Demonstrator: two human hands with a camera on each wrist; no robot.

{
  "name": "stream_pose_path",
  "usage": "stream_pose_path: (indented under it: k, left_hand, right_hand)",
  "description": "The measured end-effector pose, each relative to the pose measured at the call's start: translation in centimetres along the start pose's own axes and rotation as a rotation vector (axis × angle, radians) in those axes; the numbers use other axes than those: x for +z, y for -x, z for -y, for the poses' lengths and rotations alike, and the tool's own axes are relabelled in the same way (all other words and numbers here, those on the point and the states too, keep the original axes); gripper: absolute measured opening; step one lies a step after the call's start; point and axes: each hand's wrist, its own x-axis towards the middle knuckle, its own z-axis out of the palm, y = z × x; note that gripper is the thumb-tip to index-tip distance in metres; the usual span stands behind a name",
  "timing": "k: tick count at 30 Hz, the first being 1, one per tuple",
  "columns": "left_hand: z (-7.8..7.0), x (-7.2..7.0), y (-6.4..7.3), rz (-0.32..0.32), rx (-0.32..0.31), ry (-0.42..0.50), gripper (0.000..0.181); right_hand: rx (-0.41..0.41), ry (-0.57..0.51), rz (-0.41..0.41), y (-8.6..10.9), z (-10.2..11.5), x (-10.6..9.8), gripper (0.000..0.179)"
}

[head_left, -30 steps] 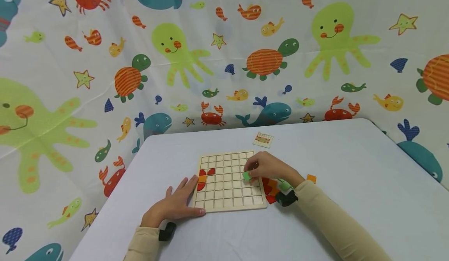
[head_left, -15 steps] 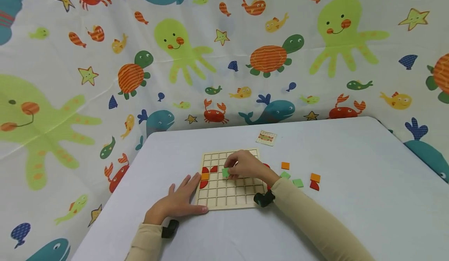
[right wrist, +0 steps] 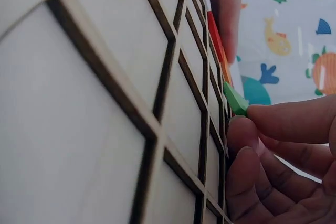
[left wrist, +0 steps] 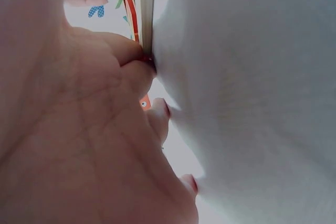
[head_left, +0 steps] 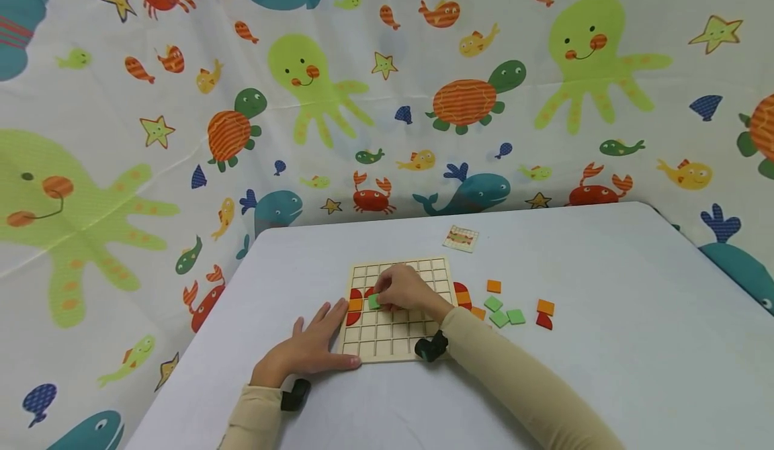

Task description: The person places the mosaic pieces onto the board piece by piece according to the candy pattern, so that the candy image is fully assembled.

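A wooden grid board [head_left: 399, 342] lies on the white table. My right hand [head_left: 404, 287] pinches a green square tile [head_left: 374, 301] between thumb and fingers, low over the board's left part. In the right wrist view the green tile [right wrist: 235, 99] tilts at the fingertips, close over the grid. My left hand [head_left: 311, 344] rests with spread fingers along the board's left edge, its thumb at the near corner. Beside that hand, an orange square tile [head_left: 355, 305] sits in the leftmost column between red quarter-round tiles [head_left: 353, 318]. Another red tile is partly hidden behind the right hand.
Right of the board lie loose tiles: several green squares [head_left: 516, 316], orange squares [head_left: 494, 286] and red quarter-rounds [head_left: 545, 321]. A small pattern card [head_left: 461, 238] lies beyond the board. A curtain printed with sea animals [head_left: 338, 101] hangs behind the table.
My right hand has carried the green tile leftward across the board, from its right side to next to the red and orange tiles. The left hand stays at the board's edge.
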Motion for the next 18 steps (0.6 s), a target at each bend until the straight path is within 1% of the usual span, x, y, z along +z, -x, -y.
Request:
stream_pose_path:
  k: [5,8,14,18]
  left_hand:
    - [0.0,0.1,-0.1,-0.004,0.002,-0.01,0.123]
    - [0.0,0.1,-0.2,-0.004,-0.001,-0.012,0.123]
    - [0.0,0.1,-0.1,-0.004,0.001,-0.013,0.123]
    - [0.0,0.0,-0.1,-0.006,0.003,-0.015,0.123]
  right_hand:
    - [-0.032,0.087,-0.019,-0.5,0.0,0.4,0.004]
    - [-0.043,0.12,-0.018,-0.6,0.2,0.6,0.003]
    - [-0.052,0.151,-0.006,-0.5,0.5,1.0,0.006]
    - [-0.051,0.167,-0.017,-0.6,0.6,1.1,0.005]
